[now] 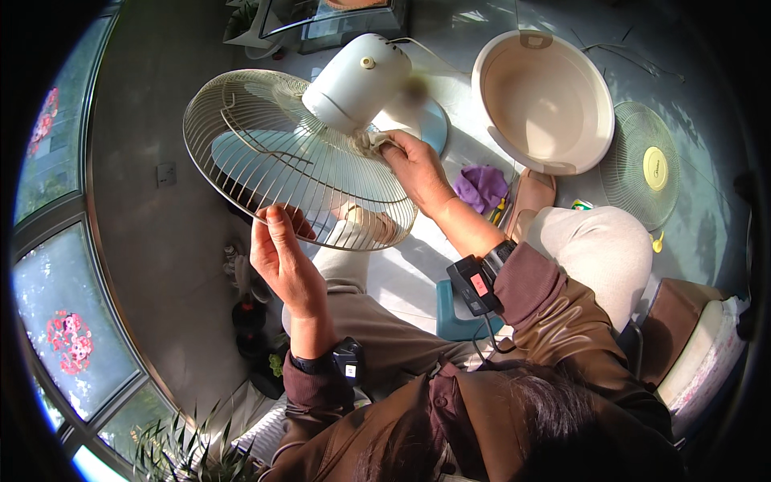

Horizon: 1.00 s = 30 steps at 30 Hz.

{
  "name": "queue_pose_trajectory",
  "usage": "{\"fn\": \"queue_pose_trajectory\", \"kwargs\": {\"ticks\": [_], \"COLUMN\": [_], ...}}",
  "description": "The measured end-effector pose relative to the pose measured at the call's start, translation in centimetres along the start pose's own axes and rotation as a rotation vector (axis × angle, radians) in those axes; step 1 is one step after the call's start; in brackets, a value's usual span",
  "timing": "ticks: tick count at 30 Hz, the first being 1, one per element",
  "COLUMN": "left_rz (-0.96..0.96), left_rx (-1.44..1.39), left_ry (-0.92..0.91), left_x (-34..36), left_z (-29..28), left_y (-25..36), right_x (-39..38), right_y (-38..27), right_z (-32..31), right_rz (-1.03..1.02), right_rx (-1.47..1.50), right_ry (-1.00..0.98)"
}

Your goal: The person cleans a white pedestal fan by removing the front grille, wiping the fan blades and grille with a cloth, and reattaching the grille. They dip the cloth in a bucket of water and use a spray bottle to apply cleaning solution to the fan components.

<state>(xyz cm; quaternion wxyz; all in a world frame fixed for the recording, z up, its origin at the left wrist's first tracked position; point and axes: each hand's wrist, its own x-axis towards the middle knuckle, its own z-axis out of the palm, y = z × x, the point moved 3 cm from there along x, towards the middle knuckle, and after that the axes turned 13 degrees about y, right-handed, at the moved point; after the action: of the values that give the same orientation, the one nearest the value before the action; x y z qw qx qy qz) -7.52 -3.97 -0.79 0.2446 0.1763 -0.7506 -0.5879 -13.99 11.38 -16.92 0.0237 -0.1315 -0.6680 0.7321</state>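
A white electric fan point(353, 84) stands in front of me, with its rear wire guard point(241, 120) and pale blue blades point(249, 155) facing to the lower left. My left hand point(283, 249) grips the near rim of the guard between thumb and fingers. In my right hand point(416, 170) is a crumpled whitish cloth point(371, 143), pressed against the guard close to the motor housing. Part of the cloth is hidden by my fingers. The fan's round base point(434, 124) shows behind the motor.
At the upper right is a large beige basin point(554, 120) holding some water. The detached front guard point(630, 169) lies beside it. A purple cloth point(480, 187) and a yellow-handled tool point(498, 212) rest near my right forearm. Windows line the left, and a spiky plant point(193, 450) is at lower left.
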Motion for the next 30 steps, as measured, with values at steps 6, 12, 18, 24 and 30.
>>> {"fn": "queue_pose_trajectory", "kwargs": {"ticks": [6,12,18,24,30], "left_rz": [-0.226,-0.287,-0.339,-0.339,-0.339], "left_rx": [0.048,-0.051,0.05,0.187,0.133], "left_ry": [-0.091,-0.249,-0.287,-0.242,-0.171], "left_x": [-3.7,-3.7,-6.1,-8.5,-9.5], "left_z": [1.1,-0.7,-4.4,-7.6,-9.1], "left_y": [-0.3,1.0,2.0,1.6,0.6], "right_x": [-0.8,-1.5,-3.1,-4.7,-7.8], "right_y": [-2.9,-3.5,-4.6,-8.8,-9.6], "right_z": [-0.2,-1.4,-1.9,-1.7,1.2], "right_rz": [-0.087,-0.005,0.016,-0.068,-0.176], "right_rx": [0.039,0.006,0.154,0.386,0.258], "right_ry": [-0.046,-0.088,-0.104,-0.09,-0.229]}}
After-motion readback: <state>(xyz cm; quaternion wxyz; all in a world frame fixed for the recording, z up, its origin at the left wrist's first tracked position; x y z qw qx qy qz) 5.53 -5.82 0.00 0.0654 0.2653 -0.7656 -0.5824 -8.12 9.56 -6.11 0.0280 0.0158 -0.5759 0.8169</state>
